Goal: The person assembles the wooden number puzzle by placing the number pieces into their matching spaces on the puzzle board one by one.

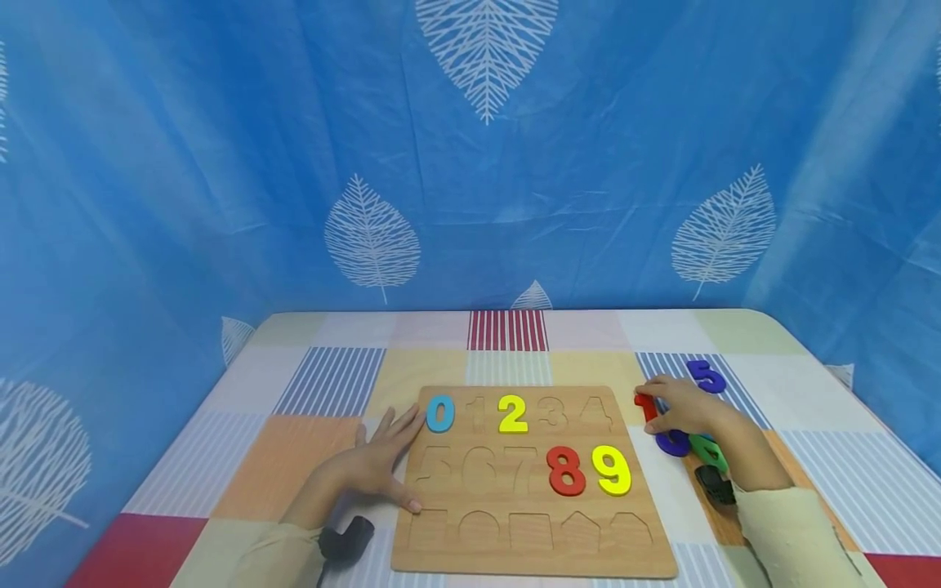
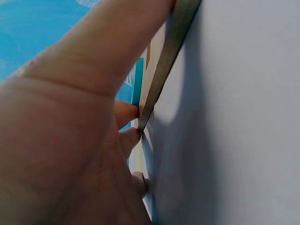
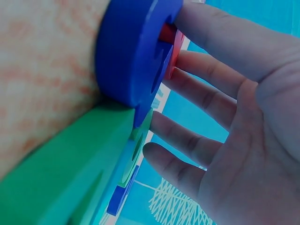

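Observation:
My left hand [image 1: 375, 467] lies spread along the left edge of the wooden number board [image 1: 529, 563]. Its thumb rests on the board's lower left, and its fingertips touch the edge near the blue 0 [image 1: 430, 415]. To the right of the board, my right hand [image 1: 689, 407] holds a red number 1 [image 1: 647, 407] between thumb and fingers. The right wrist view shows the red piece [image 3: 176, 52] partly hidden behind a dark blue number [image 3: 119, 51]. Below that hand lie the dark blue number and a green number [image 1: 710, 454], both partly covered.
Seated in the board are a yellow 2 [image 1: 513, 425], a red 8 [image 1: 566, 471] and a yellow 9 [image 1: 622, 474], among bare recesses for numbers and shapes. A purple 5 [image 1: 707, 378] lies beyond my right hand. A blue leaf-print curtain [image 1: 573, 163] hangs behind the table.

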Demonstrator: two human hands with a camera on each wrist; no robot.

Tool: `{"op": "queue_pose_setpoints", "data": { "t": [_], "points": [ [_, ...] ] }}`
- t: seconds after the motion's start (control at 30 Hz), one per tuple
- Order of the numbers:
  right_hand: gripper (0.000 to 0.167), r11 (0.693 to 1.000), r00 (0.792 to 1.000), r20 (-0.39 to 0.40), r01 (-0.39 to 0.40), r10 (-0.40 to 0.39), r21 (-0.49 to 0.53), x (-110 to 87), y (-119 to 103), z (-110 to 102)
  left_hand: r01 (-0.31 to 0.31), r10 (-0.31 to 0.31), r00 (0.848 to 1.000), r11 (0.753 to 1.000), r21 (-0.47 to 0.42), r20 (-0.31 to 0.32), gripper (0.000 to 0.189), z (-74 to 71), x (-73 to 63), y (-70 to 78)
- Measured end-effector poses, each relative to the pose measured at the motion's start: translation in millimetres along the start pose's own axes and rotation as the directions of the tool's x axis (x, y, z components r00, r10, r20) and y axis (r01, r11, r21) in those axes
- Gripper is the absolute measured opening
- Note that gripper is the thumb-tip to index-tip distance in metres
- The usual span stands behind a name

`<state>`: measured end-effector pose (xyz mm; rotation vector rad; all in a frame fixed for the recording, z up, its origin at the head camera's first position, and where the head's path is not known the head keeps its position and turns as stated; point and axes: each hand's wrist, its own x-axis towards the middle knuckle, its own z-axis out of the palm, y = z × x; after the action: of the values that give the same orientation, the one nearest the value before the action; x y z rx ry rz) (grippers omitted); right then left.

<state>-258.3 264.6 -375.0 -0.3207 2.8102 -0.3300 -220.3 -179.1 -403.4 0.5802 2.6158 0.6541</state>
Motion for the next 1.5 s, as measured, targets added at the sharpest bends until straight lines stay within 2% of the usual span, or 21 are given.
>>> {"op": "queue_pose_setpoints", "data": {
  "t": [0.3, 0.53, 0.73, 0.93, 1.07, 1.23, 1.5],
  "points": [
    [0.066, 1.0, 1.0, -0.016, 0.004, -0.004, 0.03, 0.4, -2.8, 1.6, -0.001, 0.001, 1.0, 1.0, -0.009, 0.005, 0.123, -0.5, -3.8, -1.1],
    [0.07, 0.998, 0.999, -0.041, -0.024, 0.026, 0.059, 2.4, -10.9, 1.3, 0.004, -0.004, 1.0, 1.0, -0.005, 0.007, 0.123, -1.3, -6.0, -2.2],
    [0.07, 0.999, 0.998, -0.068, -0.001, 0.004, 0.039, 7.5, -25.2, -3.2, 0.01, -0.01, 1.0, 1.0, 0.002, 0.005, 0.123, -3.3, -6.0, -2.9],
    [0.069, 0.995, 0.994, -0.094, 0.06, -0.053, 0.074, 10.7, -39.9, -4.8, 0.017, -0.018, 1.0, 1.0, 0.017, 0.012, 0.123, -2.6, -4.6, -2.7],
    [0.066, 0.993, 0.993, -0.102, 0.069, -0.059, 0.1, 12.0, -50.6, -5.2, 0.013, -0.013, 1.0, 1.0, 0.023, 0.009, 0.122, -1.8, -3.4, -2.0],
    [0.064, 0.989, 0.991, -0.116, 0.074, -0.06, 0.125, 15.9, -68.4, -4.8, 0.005, -0.005, 1.0, 1.0, 0.025, 0.004, 0.122, -1.2, -1.6, 0.4],
    [0.06, 0.986, 0.985, -0.13, 0.129, -0.115, 0.108, 22.5, -99.3, -2.4, 0.017, -0.017, 1.0, 1.0, 0.025, -0.001, 0.122, 0.1, -1.0, 2.3]
  ]
}}
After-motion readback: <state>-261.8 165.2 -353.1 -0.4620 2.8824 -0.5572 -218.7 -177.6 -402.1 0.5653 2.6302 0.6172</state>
